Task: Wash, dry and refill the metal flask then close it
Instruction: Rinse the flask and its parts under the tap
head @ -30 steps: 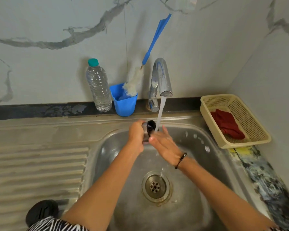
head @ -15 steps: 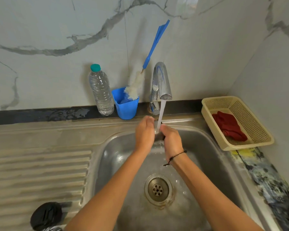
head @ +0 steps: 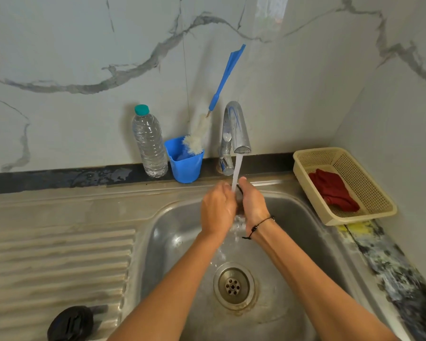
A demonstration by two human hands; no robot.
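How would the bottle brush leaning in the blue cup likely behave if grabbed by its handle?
The bottle brush probably feels light: thin handle, fluffy head. It leans far out of the small blue cup, so the cup may well tip.

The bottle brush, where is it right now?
In the head view the bottle brush stands bristles down in the blue cup on the ledge behind the sink, between the water bottle and the tap, with its handle by the wall.

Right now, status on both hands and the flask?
Left hand and right hand both grip the flask under the running tap. Flask mostly hidden between the palms. Lid off, on the drainboard. Nothing in the way.
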